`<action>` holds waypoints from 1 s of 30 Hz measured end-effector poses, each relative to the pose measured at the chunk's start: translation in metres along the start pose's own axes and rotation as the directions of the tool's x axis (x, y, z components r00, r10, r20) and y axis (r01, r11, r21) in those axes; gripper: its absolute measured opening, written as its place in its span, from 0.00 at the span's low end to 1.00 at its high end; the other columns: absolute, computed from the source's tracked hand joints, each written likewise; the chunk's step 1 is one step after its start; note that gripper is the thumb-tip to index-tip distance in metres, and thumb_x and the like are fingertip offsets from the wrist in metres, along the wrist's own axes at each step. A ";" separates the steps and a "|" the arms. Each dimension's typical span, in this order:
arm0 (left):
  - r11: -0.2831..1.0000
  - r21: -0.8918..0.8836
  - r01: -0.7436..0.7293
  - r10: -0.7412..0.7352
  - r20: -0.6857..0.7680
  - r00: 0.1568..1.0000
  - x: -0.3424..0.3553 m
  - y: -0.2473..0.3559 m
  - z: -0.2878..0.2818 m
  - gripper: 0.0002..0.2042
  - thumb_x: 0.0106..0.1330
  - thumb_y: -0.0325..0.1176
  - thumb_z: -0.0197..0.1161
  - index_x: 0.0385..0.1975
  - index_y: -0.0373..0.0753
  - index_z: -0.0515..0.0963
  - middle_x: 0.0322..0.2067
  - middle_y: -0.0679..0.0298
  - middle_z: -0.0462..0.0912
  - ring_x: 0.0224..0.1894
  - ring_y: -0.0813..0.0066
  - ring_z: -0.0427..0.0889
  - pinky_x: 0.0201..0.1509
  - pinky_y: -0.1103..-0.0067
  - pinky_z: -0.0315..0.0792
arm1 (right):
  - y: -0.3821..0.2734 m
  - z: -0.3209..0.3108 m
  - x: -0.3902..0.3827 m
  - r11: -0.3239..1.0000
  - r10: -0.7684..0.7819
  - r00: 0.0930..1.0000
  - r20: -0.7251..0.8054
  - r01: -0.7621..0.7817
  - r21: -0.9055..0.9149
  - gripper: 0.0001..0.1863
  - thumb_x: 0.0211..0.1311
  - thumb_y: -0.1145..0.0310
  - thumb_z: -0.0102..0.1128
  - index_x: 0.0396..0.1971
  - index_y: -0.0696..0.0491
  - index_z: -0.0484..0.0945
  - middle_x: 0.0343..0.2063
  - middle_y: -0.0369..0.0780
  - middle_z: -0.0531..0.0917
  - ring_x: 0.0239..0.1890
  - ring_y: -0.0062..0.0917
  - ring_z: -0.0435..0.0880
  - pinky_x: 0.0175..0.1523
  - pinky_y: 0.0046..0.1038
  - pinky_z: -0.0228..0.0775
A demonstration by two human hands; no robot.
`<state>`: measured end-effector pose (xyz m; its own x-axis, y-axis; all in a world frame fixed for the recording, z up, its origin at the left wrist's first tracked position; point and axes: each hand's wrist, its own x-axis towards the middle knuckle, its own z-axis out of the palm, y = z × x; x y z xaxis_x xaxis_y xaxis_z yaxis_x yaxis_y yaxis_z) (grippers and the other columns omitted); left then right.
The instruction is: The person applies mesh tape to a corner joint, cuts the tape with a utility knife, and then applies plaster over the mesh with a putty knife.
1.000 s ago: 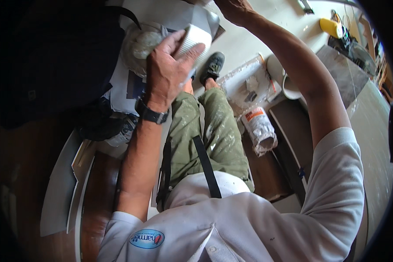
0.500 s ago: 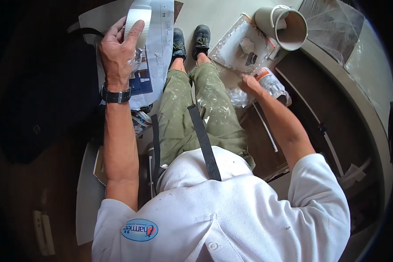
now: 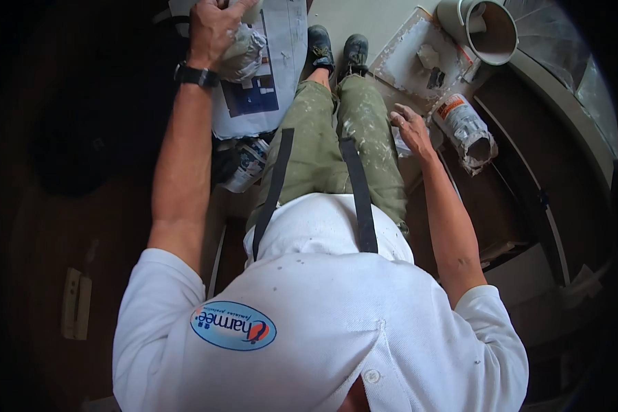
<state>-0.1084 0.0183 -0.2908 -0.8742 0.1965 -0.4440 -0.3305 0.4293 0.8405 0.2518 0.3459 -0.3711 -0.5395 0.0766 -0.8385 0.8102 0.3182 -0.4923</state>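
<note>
At the top left, my left hand (image 3: 214,29) is closed around a roll of white mesh tape (image 3: 250,12), which the upper picture edge partly cuts off. Crumpled clear plastic (image 3: 244,55) hangs or lies just below that hand, over a printed sheet (image 3: 292,62); I cannot tell whether the fingers also grip it. My right hand (image 3: 413,130) is beside my right knee, fingers apart and apparently holding nothing. Part of a pale, shiny plastic piece (image 3: 401,145) shows beneath it. Right of that hand lies a tilted, plaster-smeared can (image 3: 463,130) with an orange and white label.
A tilted bucket (image 3: 493,34) stands at the far right beside a plaster-smeared board (image 3: 408,51) bearing scraps. Another container (image 3: 247,165) is left of my legs. Plastic sheeting (image 3: 553,41) covers things at the upper right. Dark panels with pale edges (image 3: 529,158) run along the right.
My left hand has carried the tape roll upward, partly out of the picture. My right hand has drawn back from beside the can, and its fingers have spread. The whole view has shifted.
</note>
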 end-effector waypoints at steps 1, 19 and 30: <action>0.996 -0.085 0.000 0.002 0.020 1.000 0.005 -0.014 -0.003 0.22 0.67 0.31 0.71 0.59 0.31 0.77 0.44 0.62 0.88 0.42 0.79 0.85 0.46 0.80 0.78 | -0.010 0.000 -0.006 0.992 0.046 0.999 0.005 -0.046 0.116 0.28 0.71 0.59 0.57 0.63 0.63 0.73 0.54 0.53 0.84 0.53 0.37 0.87 0.58 0.33 0.75; 0.470 0.841 -0.269 0.293 0.139 0.946 0.025 -0.126 0.046 0.25 0.61 0.45 0.69 0.55 0.39 0.78 0.43 0.47 0.86 0.46 0.45 0.85 0.52 0.59 0.78 | 0.096 0.059 -0.094 0.951 0.233 0.960 -0.152 -0.192 0.243 0.30 0.69 0.52 0.59 0.62 0.59 0.77 0.50 0.51 0.86 0.53 0.40 0.86 0.61 0.36 0.74; 0.105 0.913 -0.394 0.118 0.382 0.917 0.046 -0.136 0.027 0.34 0.65 0.50 0.70 0.65 0.32 0.73 0.60 0.40 0.78 0.61 0.43 0.77 0.66 0.59 0.70 | 0.168 0.102 -0.171 0.928 0.195 0.855 -0.481 -0.002 0.373 0.27 0.65 0.54 0.58 0.57 0.57 0.80 0.51 0.54 0.85 0.55 0.50 0.83 0.61 0.44 0.74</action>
<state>-0.0942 -0.0073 -0.4343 -0.7045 0.5672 -0.4265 0.6346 0.7726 -0.0207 0.5036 0.2901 -0.3344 -0.4130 0.5822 -0.7003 0.8383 -0.0574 -0.5422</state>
